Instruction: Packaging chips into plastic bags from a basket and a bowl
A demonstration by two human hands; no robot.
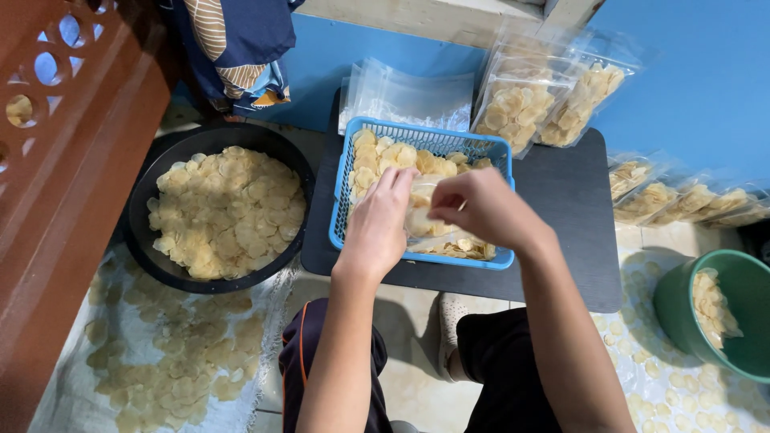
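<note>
Bag: small clear plastic bag (423, 210), held between both hands directly above the blue plastic mesh basket (345, 192), its mouth turned up and partly hidden by fingers.
Contents: pale round thin chips, a few seemingly already inside the bag, though the plastic blurs them.
Left hand (378, 224): grip closed narrowly on the bag's near edge, fingers pointing away from the body.
Right hand (480, 207): grip pinched at the bag's top, fingertips curled down; whether it also holds chips I cannot tell.
Step in hand: by my reading, filling one bag with chips over the basket, early to midway through that bag.
Next move calls for: keeping the mouth open with one hand while the other scoops from the basket, low enough that strays fall back in.
Basket: rests on a low black table (577, 200), heaped with chips.
Beyond it: stack of empty clear bags (409, 96), and filled chip bags (545, 100) leaning against the blue wall.
Left side: black round basin (140, 232) full of chips.
Right side: green plastic bucket (682, 313) holding some chips.
Floor: loose chips spread on sheeting.
</note>
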